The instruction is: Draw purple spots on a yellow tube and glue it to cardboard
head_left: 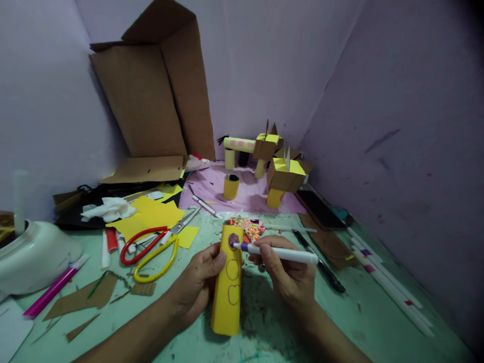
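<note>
My left hand grips a long yellow paper-covered tube from its left side, thumb on top. Three rounded shapes are drawn along the tube; the far one is filled in with purple, and the other two are outlines only. A white marker with a purple collar is pinched in my right hand, its tip touching the filled shape. Just beyond the tube's far end lies a colourful patterned piece, partly hidden by it.
Red-and-yellow scissors and yellow paper lie left, near cardboard scraps and a white pot. Boxy yellow-topped figures and a short yellow tube stand behind. A black pen and white sticks lie right.
</note>
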Available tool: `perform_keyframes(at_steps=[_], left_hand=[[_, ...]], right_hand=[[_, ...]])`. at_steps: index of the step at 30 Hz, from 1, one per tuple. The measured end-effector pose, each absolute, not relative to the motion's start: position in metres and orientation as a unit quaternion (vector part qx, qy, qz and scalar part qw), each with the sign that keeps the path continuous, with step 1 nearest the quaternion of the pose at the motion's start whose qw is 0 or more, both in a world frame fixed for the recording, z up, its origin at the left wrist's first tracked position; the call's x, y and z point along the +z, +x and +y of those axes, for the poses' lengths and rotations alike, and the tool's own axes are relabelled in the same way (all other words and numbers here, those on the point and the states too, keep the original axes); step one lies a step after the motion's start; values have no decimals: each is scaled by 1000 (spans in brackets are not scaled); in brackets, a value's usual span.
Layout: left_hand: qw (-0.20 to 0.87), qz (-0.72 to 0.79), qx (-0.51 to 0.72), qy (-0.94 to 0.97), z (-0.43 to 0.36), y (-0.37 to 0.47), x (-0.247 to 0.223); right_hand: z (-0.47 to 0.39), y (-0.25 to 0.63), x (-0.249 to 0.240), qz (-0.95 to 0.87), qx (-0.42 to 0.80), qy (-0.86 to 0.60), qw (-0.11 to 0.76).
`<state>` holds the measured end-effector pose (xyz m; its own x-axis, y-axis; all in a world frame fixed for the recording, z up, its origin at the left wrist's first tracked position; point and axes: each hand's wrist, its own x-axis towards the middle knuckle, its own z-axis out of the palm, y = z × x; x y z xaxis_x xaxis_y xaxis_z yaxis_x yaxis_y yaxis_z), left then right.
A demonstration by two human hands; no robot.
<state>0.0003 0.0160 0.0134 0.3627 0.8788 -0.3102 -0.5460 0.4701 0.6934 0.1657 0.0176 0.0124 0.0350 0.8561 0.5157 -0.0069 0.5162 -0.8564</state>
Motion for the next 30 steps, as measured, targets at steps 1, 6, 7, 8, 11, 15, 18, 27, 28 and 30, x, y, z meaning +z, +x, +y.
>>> perform_keyframes(at_steps=[1, 6, 7, 8, 11, 15, 18, 27, 28, 30], left_hand=[[787, 340, 452, 246, 16, 0, 13], [787, 337, 452, 250, 18, 0, 12], [786, 336, 453, 252, 17, 1, 12], [785, 336, 453, 254, 17, 1, 12], [786, 338, 452, 251, 17, 2, 12], [788, 341, 447, 250, 16, 2, 12], [789, 338, 446, 254, 17, 1, 13], [787, 353, 445, 238, 16, 0, 14], [789, 352, 444, 238, 16, 1, 14], [790, 348, 444, 240, 16, 1, 14]], right_hand=[[18, 166, 13, -602, 345, -351, 629], [19, 165, 13, -601, 350, -345, 630], [18, 165, 13, -602, 352, -344, 629], [18, 166, 13, -603, 356, -344, 626], [18, 165, 13, -601, 360, -347, 624], [18, 165, 15, -598, 335, -359, 633], [19, 166, 16, -597, 324, -363, 637], [20, 165, 16, -565, 325, -373, 660], [20, 165, 17, -570, 326, -370, 658], [19, 165, 18, -584, 328, -365, 646]])
